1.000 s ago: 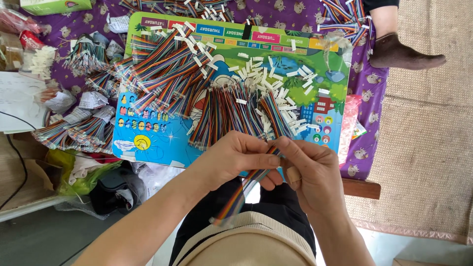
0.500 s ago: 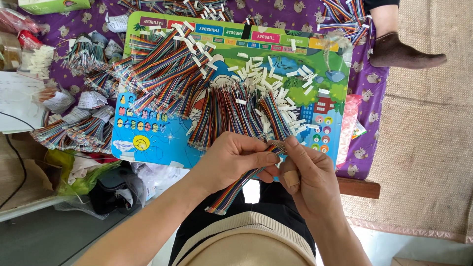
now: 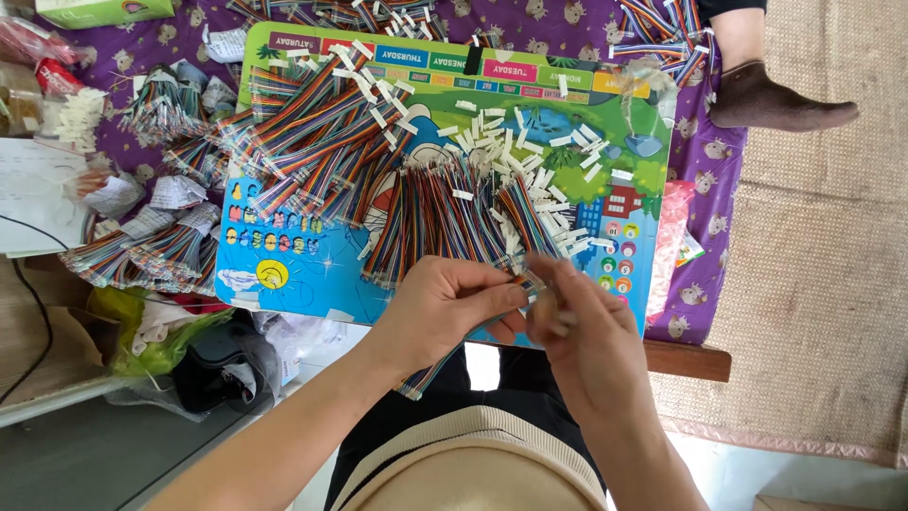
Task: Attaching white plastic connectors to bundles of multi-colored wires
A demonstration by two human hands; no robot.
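Head view: we look down on a low table [image 3: 695, 360] whose wooden near edge shows at the right, draped in a purple printed cloth [image 3: 705, 180] and topped by a glossy, brightly illustrated board [image 3: 293, 279] with rounded corners. Open room is scarce: heaps of rainbow ribbon cables [image 3: 445, 213] with small white connectors crowd the board, more bundles [image 3: 142, 255] spill past its left edge, and only the woven mat [image 3: 823, 265] at the right lies bare, beyond a socked foot [image 3: 771, 102]. Our left hand [image 3: 449, 308] and right hand [image 3: 582, 326] meet just over the board's near edge, both closed in a pinch on one flat multicoloured ribbon cable [image 3: 426, 374]; its striped tail hangs below the left hand toward the lap, while the right fingers are motion-blurred at its connector end.
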